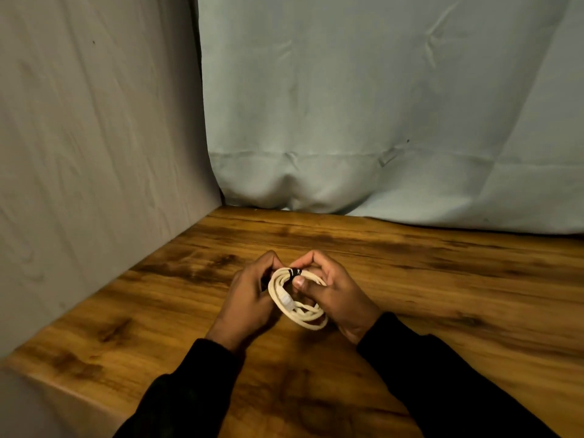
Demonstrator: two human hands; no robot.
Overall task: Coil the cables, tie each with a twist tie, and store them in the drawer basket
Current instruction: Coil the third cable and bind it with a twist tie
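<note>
While the coiled white cable [297, 300] hangs between your hands just above the table [442, 279], the black twist tie [295, 272] sits at the coil's twelve o'clock, wrapped round the bundled loops. That tie is what the next move turns on, and it lies right at the fingertips of both hands. Your right hand [335, 295] is on it: thumb below and curled fingers above pinch the coil at the tie, with the rest of the loop running down toward your palm. Your left hand [249, 298] grips the coil's nine o'clock side, fingers curled round the strands, though their tips are hidden behind the loops. The coil's long axis runs from twelve toward five o'clock. I judge the tie nearly finished; the basket is not in view.
</note>
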